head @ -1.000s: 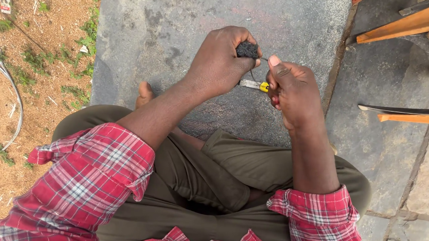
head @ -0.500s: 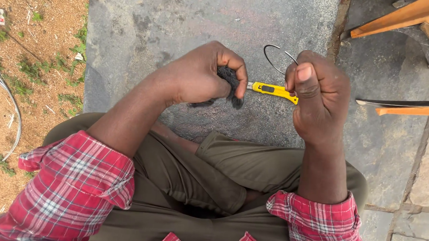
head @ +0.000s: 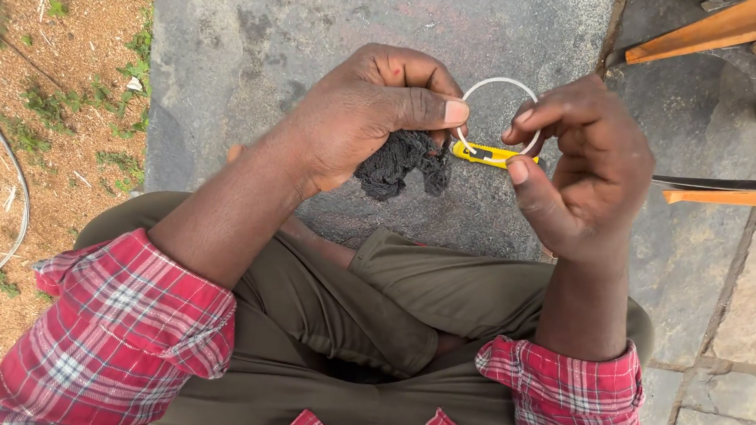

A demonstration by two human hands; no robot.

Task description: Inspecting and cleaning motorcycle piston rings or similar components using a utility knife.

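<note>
Now, head view: both hands work a thin white ring against dark mesh.
Left hand (head: 361, 117) pinches black netting (head: 398, 163) and the white ring (head: 497, 115); right hand (head: 583, 167) pinches ring and yellow cutter (head: 489, 154) above the stone floor (head: 231, 50); seemingly fitting netting onto ring, needing a steady hold.

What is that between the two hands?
In the head view, a thin white ring and a yellow utility knife span the gap between the left hand and right hand.
</note>
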